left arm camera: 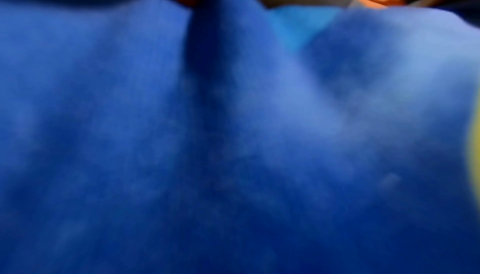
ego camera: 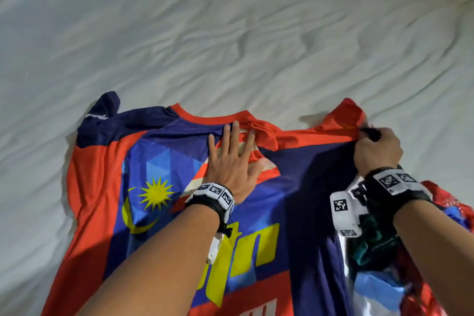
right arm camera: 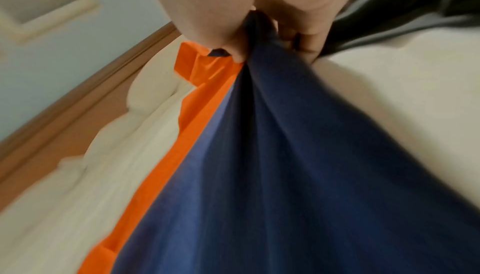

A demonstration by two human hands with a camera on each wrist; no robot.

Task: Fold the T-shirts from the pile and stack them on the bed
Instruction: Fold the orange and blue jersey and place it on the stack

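Fabric, head view: slick printed T-shirt (ego camera: 164, 161), orange-red and navy with a yellow star and crescent, lies spread on my wrinkled white bed sheet (ego camera: 230, 33).
Left hand, head view: my left hand (ego camera: 230, 161) lies flat just below the collar, fingers straight and fanned apart, pressing the cloth down.
Right hand, head view: my right hand (ego camera: 377, 151) is curled, pinching the orange shoulder seam, lifted off the sheet.
Pile, head view: more crumpled printed T-shirts (ego camera: 384, 277) lie under my right wrist.
Left wrist view: blurred blue cloth (left arm camera: 233, 134) fills the lens; my fingers cannot be made out.
Right wrist view: thumb and fingers (right arm camera: 306, 40) are clamped on gathered navy fabric (right arm camera: 285, 175), taut folds fanning down, orange edge alongside.
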